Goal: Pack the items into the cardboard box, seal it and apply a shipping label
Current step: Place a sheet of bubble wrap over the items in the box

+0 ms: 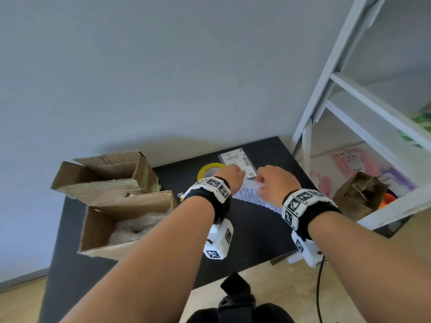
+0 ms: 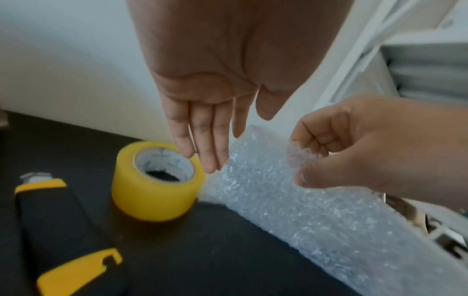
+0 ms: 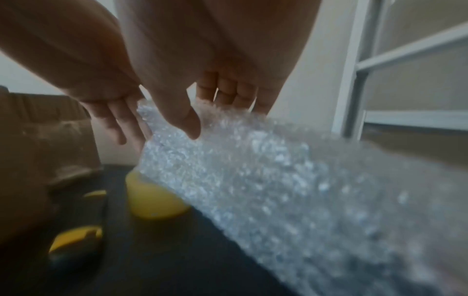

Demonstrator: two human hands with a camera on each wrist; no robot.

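A sheet of bubble wrap (image 1: 250,196) is lifted off the black table (image 1: 256,229) at its far end. My right hand (image 1: 272,183) pinches its top edge between thumb and curled fingers (image 3: 228,92). My left hand (image 2: 207,144) hangs with straight fingers beside the wrap's (image 2: 291,200) left edge, holding nothing. An open cardboard box (image 1: 93,229) stands at the table's left with crumpled bubble wrap inside. A white shipping label (image 1: 235,160) lies at the back, beyond both hands. A yellow tape roll (image 2: 157,184) stands just left of the wrap.
A yellow and black box cutter (image 2: 50,220) lies left of the tape. A second open cardboard box (image 1: 105,173) sits behind the first, against the wall. A white shelf frame (image 1: 349,113) stands to the right, with a brown paper bag (image 1: 359,197) under it.
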